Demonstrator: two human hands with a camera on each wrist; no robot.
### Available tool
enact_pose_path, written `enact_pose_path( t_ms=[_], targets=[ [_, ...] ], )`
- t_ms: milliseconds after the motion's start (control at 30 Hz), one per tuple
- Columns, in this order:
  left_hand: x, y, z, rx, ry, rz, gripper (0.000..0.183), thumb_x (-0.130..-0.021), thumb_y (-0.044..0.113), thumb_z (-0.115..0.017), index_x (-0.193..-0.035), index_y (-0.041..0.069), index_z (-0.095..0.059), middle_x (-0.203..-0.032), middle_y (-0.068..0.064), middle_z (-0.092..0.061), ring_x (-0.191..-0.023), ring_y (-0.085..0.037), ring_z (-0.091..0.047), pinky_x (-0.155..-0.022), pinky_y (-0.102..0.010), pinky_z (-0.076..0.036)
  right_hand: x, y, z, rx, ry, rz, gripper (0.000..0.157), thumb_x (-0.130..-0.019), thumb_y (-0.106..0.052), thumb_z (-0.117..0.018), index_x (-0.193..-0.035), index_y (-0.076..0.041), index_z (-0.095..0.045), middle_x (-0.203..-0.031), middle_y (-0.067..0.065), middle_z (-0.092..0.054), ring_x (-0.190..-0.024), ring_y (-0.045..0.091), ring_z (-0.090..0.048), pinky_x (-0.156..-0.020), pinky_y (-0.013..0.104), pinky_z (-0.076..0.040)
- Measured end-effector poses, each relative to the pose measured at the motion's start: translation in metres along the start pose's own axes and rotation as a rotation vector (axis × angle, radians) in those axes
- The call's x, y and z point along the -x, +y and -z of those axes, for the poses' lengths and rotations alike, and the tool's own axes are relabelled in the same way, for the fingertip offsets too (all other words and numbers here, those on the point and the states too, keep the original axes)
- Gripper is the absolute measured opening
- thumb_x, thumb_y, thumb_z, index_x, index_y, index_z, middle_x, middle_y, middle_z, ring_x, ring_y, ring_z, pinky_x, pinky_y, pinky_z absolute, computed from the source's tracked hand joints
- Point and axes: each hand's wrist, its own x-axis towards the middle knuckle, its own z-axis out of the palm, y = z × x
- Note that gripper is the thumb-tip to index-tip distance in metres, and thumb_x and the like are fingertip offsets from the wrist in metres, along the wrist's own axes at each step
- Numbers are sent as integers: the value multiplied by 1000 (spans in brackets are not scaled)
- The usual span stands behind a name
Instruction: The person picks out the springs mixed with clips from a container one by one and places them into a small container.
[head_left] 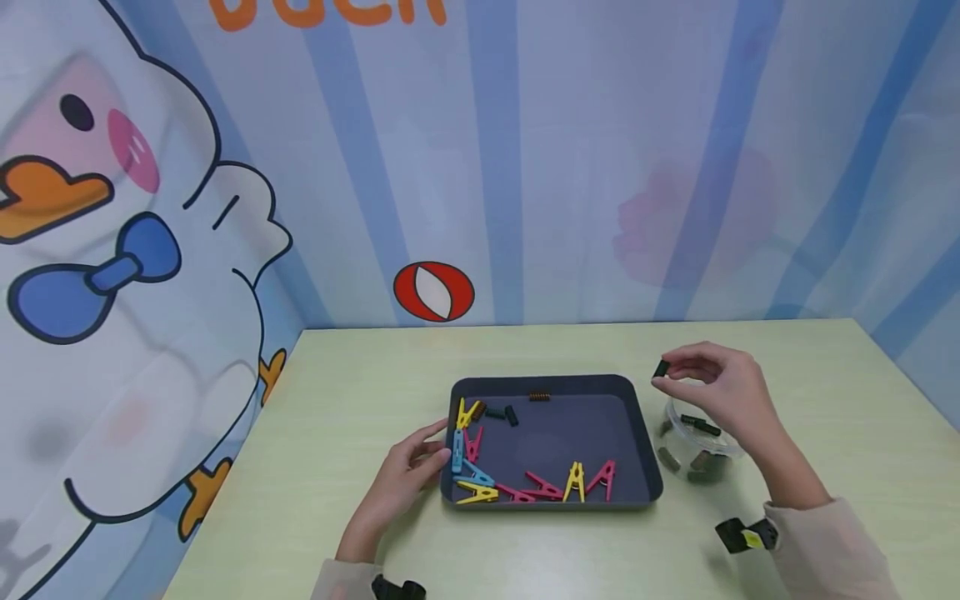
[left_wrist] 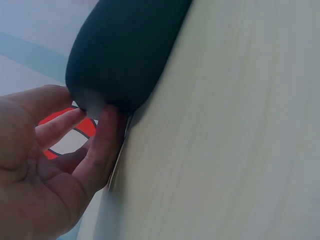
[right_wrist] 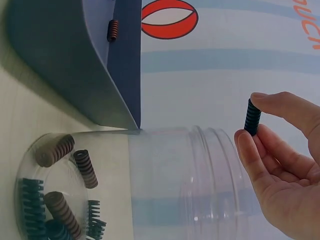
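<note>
My right hand (head_left: 716,387) pinches a dark green coil spring (right_wrist: 253,117) between thumb and fingertips, above the clear plastic jar (right_wrist: 215,175). Inside the jar lie several green springs (right_wrist: 34,207) and brown springs (right_wrist: 62,212). My left hand (head_left: 408,471) holds the left side of a dark grey tray (head_left: 570,506), its fingers at the rim and outer wall. Along the tray's left and front sides lie yellow, blue and pink clothespins (head_left: 575,482). Toward the back are two dark green springs (head_left: 512,415), a brown spring (head_left: 478,411) and another brown spring (head_left: 539,397) by the back wall.
The tray and jar stand on a pale wood table (head_left: 360,375), the jar close to the tray's right side. Behind the table hangs a blue striped backdrop (head_left: 570,167) with a cartoon duck on the left.
</note>
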Motion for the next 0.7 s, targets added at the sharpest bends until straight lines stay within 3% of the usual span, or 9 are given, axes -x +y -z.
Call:
enact_pose_path(
  t_ms=[400, 700],
  targets=[
    [-1, -1, -1, -6, 6, 10, 49, -100, 17, -62, -147, 11, -50, -131, -21, -59, -113, -33, -62, -88, -40, -57, 6, 11, 10, 2, 14, -27, 42, -84, -23, -83, -116, 1, -69, -104, 6, -72, -81, -1, -67, -75, 12, -51],
    [0, -2, 0, 21, -1, -3, 49, -100, 15, -61, -147, 9, -49, -129, -21, -60, -112, -33, -63, -86, -39, -57, 11, 21, 15, -10, 11, -42, 41, -85, -19, -82, -117, 4, -68, -106, 6, -71, -82, -1, -67, -76, 10, -50]
  ],
)
